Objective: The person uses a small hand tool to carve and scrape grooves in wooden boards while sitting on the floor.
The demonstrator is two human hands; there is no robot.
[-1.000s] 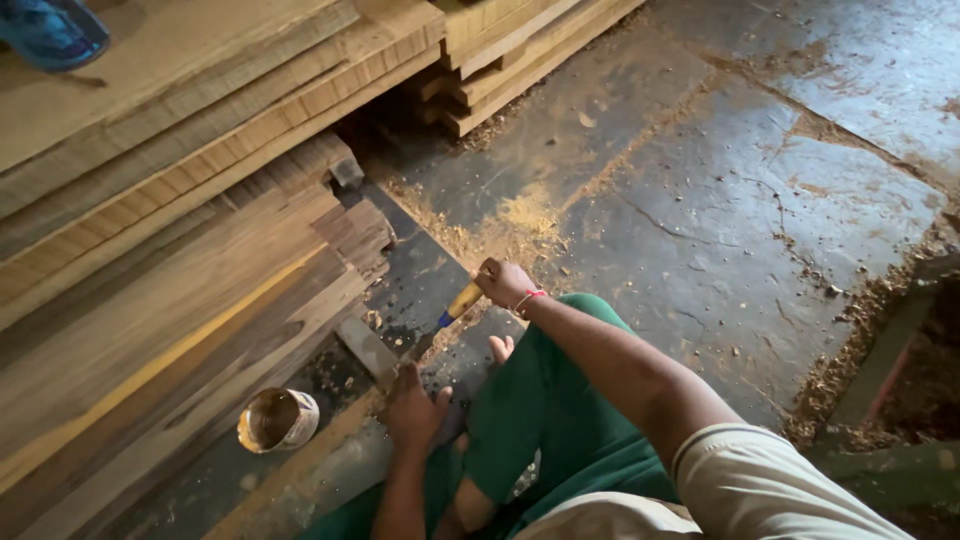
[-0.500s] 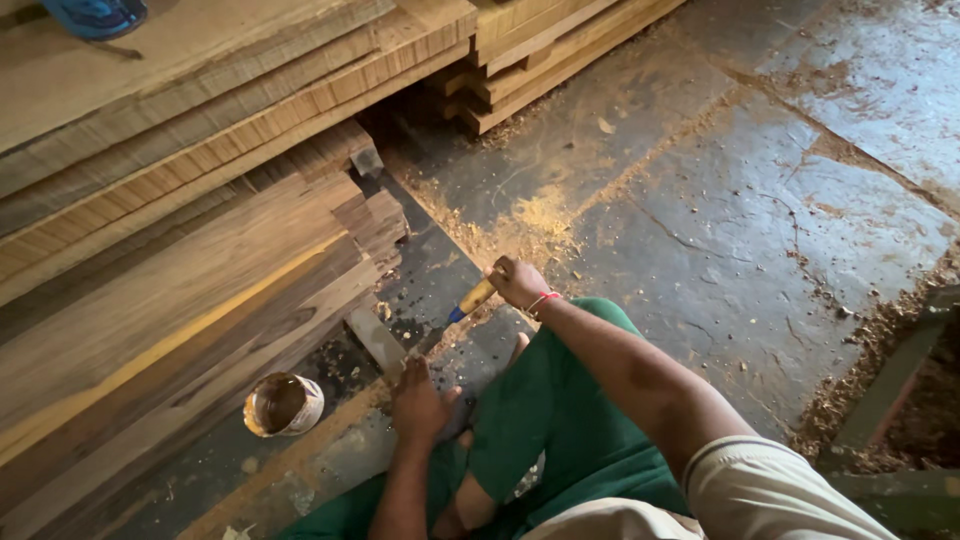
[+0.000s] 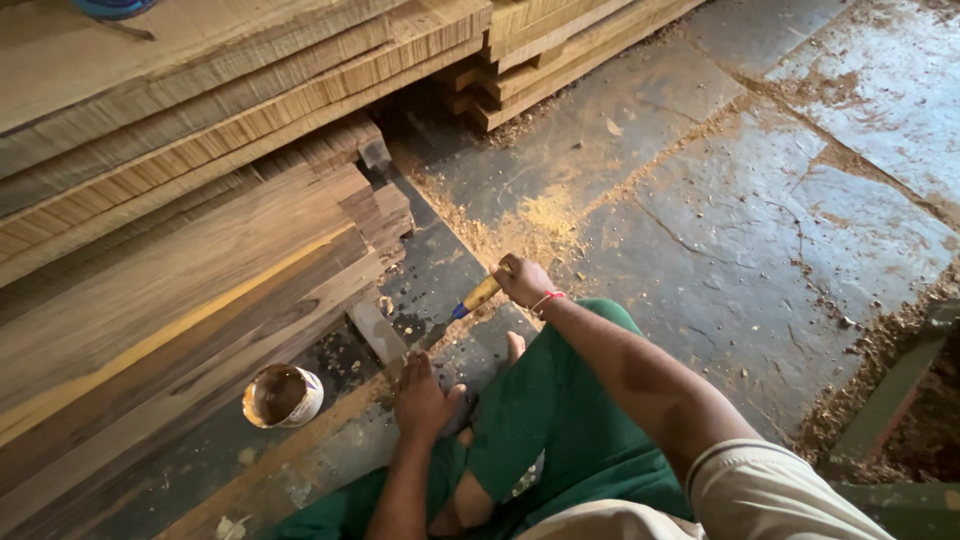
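My right hand grips the yellow and blue handle of a chisel-like tool; its dark blade slants down to the left onto a short wooden strip lying on the floor. My left hand presses flat on the floor, fingers spread, right beside the near end of that strip. A red band circles my right wrist. My legs in green trousers fold under both arms, with a bare foot between them.
A tall stack of long wooden planks fills the left. A small open tin with brown liquid stands left of my left hand. More stacked boards lie at the top. Sawdust is scattered on the stone floor.
The view has drifted slightly, moving planks and tin toward the right. Both hands keep nearly the same pose, with the tool still angled onto the strip.
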